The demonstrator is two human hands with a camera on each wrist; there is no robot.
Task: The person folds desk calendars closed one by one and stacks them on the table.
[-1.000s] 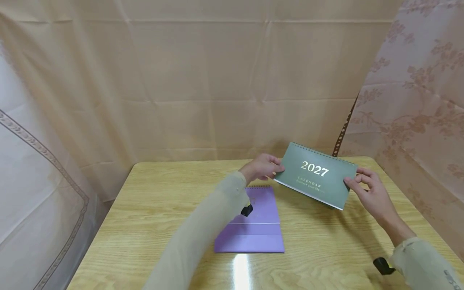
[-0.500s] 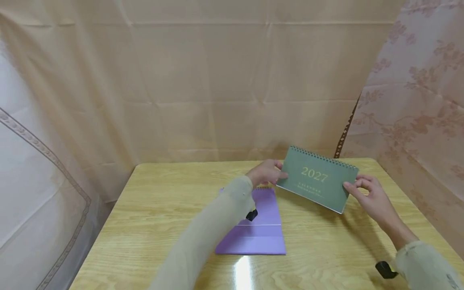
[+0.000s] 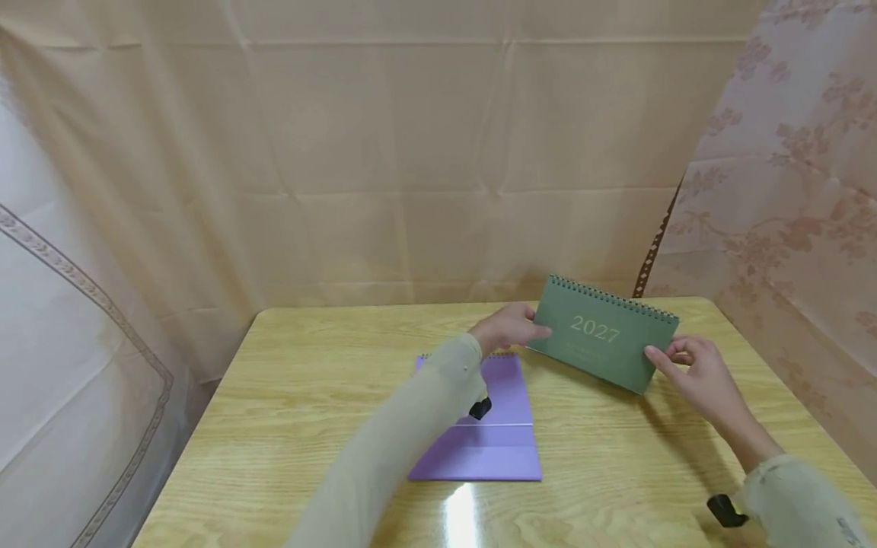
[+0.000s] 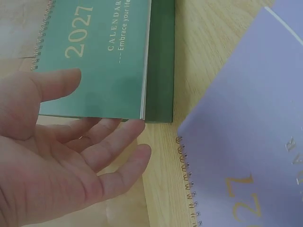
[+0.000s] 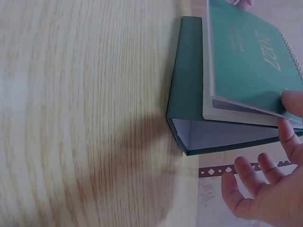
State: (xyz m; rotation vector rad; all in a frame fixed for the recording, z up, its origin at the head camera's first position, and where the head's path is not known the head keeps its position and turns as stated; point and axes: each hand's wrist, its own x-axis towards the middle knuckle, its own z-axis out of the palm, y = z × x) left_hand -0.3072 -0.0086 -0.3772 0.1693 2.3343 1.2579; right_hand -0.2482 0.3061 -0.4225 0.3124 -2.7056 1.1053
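Note:
A green 2027 spiral desk calendar [image 3: 594, 335] is at the back right of the table, its stand spread into a triangle in the right wrist view. My left hand [image 3: 508, 326] holds its left edge, thumb on the front cover and fingers behind. At the opposite edge my right hand [image 3: 702, 380] pinches the calendar, thumb on the cover and index finger by the pages; its other fingers hang loose. Whether the whole base touches the table cannot be told. A purple desk calendar [image 3: 503, 392] lies flat below my left forearm, which partly covers it.
The wood-grain table [image 3: 274, 426] ends at a beige curtain [image 3: 411, 152] just behind the green calendar. A flowered pink cloth [image 3: 795, 190] hangs along the right side, and a white cloth [image 3: 55, 327] along the left.
The green calendar has shifted slightly right and its front cover looks more foreshortened. Both hands have stayed on its edges, the left moving a little right with it. The purple calendar stays put.

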